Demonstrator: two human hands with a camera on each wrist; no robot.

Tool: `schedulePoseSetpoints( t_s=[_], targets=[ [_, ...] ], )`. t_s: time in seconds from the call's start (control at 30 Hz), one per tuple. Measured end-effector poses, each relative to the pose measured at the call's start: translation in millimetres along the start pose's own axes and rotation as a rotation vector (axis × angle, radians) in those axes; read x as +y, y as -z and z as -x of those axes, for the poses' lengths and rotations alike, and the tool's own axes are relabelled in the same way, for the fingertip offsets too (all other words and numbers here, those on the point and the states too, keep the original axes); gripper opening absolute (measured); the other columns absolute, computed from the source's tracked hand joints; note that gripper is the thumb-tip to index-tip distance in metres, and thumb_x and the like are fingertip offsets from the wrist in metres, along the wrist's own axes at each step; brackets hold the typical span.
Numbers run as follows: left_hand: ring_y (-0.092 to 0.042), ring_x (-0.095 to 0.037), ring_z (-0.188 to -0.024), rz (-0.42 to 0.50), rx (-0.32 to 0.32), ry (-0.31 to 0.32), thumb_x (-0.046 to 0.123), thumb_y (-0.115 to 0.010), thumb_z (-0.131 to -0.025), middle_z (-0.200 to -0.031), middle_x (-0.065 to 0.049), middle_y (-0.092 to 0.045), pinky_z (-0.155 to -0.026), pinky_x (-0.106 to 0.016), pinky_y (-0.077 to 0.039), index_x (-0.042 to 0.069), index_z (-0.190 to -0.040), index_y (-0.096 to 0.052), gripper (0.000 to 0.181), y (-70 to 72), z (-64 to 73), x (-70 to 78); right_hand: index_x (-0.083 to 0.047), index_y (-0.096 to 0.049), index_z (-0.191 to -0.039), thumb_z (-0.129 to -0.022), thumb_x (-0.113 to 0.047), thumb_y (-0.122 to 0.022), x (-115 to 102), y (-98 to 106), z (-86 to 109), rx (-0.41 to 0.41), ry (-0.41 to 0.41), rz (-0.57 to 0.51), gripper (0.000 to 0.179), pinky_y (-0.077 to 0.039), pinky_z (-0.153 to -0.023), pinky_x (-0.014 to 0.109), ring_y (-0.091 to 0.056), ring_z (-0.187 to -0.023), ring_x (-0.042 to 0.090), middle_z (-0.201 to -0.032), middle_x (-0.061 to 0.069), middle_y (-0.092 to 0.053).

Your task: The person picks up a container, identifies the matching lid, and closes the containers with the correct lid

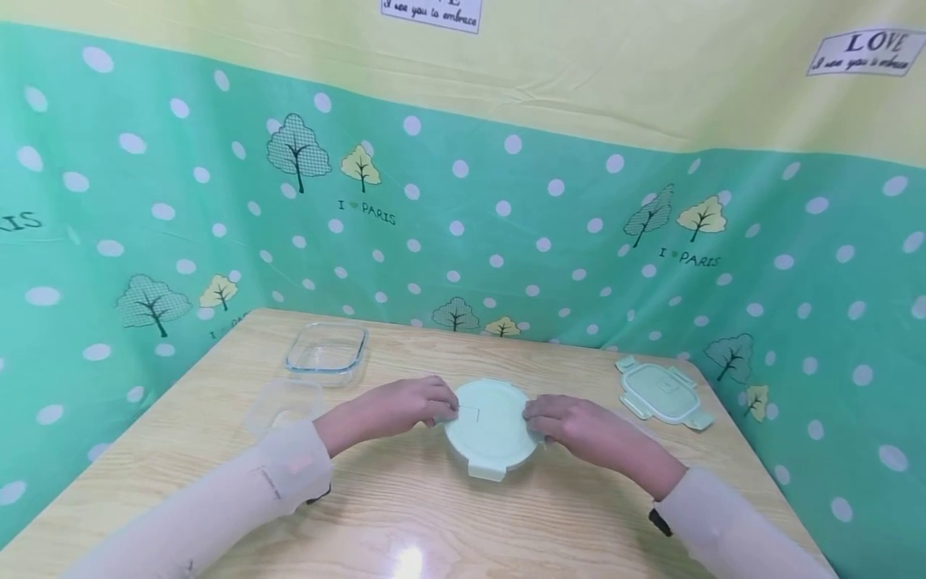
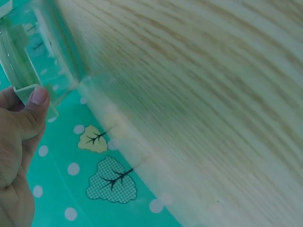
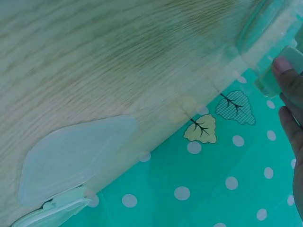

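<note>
A round clear food container with a pale green snap lid (image 1: 492, 422) sits mid-table, the lid lying on top. At its left side my left hand (image 1: 415, 404) pinches a lid clip; the left wrist view shows the thumb on that clip (image 2: 27, 92), with fingers behind it. My right hand (image 1: 579, 426) is at the opposite side, its thumb pressed on another clip (image 3: 289, 64) and fingers curled beneath. The front clip (image 1: 487, 470) sticks outward from the rim. Clear container walls (image 2: 52, 42) show below the lid in the left wrist view.
A square glass container (image 1: 329, 370) stands at the back left, with a translucent piece (image 1: 284, 402) in front of it. On the right lies a pale green rectangular lid (image 1: 661, 392) with clips spread. Beside it is a translucent sheet (image 3: 78, 158). A patterned curtain (image 1: 463, 241) hangs behind the table.
</note>
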State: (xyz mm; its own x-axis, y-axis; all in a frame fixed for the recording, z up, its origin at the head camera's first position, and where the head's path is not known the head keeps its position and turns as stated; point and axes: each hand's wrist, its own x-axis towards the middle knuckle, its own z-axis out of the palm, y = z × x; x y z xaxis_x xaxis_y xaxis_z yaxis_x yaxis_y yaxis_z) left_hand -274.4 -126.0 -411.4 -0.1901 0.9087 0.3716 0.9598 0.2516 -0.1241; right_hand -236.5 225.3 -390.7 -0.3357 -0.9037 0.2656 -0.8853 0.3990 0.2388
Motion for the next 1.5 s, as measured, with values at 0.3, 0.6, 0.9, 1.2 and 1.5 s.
schedulePoseSetpoints(
  t_s=[0.3,0.6,0.9,1.2,1.5],
  targets=[
    [-0.064,-0.016,-0.11,-0.021,0.032,-0.024,-0.005,-0.085,-0.075,-0.114,0.0,-0.071,-0.092,-0.016,-0.053,0.009,-0.109,-0.075,0.038,0.3,2.1,-1.2,-0.008,-0.071,-0.106,-0.076,-0.007,-0.087,6.8,-8.8,2.3,0.076,0.078,0.016,0.034,-0.057,-0.097,0.033,-0.07,-0.112,0.023,-0.117,0.006,-0.074],
    [-0.065,-0.015,-0.106,-0.024,0.083,-0.045,-0.001,-0.089,-0.072,-0.109,0.002,-0.072,-0.09,-0.015,-0.053,0.01,-0.104,-0.076,0.037,-5.2,1.6,-4.2,-0.008,-0.068,-0.106,-0.078,0.001,-0.08,10.8,-14.6,3.8,0.123,0.143,0.081,0.032,-0.056,-0.099,0.032,-0.07,-0.112,0.022,-0.117,0.006,-0.073],
    [-0.065,-0.014,-0.104,-0.03,0.139,-0.069,-0.005,-0.088,-0.07,-0.105,0.003,-0.072,-0.092,-0.017,-0.053,0.01,-0.101,-0.076,0.037,-11.7,0.1,-4.7,-0.009,-0.068,-0.103,-0.081,0.0,-0.071,9.5,-19.6,9.1,0.153,0.135,0.069,0.024,-0.055,-0.1,0.034,-0.069,-0.113,0.022,-0.116,0.005,-0.073],
    [-0.065,-0.014,-0.104,-0.036,0.126,-0.062,-0.001,-0.088,-0.073,-0.106,0.003,-0.073,-0.092,-0.016,-0.053,0.011,-0.102,-0.076,0.033,-12.7,0.9,-4.5,-0.007,-0.069,-0.103,-0.084,-0.006,-0.072,6.1,-22.7,9.0,0.193,0.119,0.082,0.019,-0.056,-0.099,0.036,-0.069,-0.112,0.024,-0.118,0.007,-0.073],
    [-0.065,-0.014,-0.104,-0.041,0.137,-0.075,0.0,-0.089,-0.072,-0.107,0.002,-0.072,-0.093,-0.016,-0.053,0.01,-0.103,-0.076,0.035,-11.3,2.1,-3.4,-0.008,-0.07,-0.103,-0.076,-0.005,-0.084,4.5,-20.3,7.6,0.157,0.084,0.062,0.03,-0.056,-0.1,0.036,-0.069,-0.112,0.024,-0.116,0.006,-0.074]
  ],
)
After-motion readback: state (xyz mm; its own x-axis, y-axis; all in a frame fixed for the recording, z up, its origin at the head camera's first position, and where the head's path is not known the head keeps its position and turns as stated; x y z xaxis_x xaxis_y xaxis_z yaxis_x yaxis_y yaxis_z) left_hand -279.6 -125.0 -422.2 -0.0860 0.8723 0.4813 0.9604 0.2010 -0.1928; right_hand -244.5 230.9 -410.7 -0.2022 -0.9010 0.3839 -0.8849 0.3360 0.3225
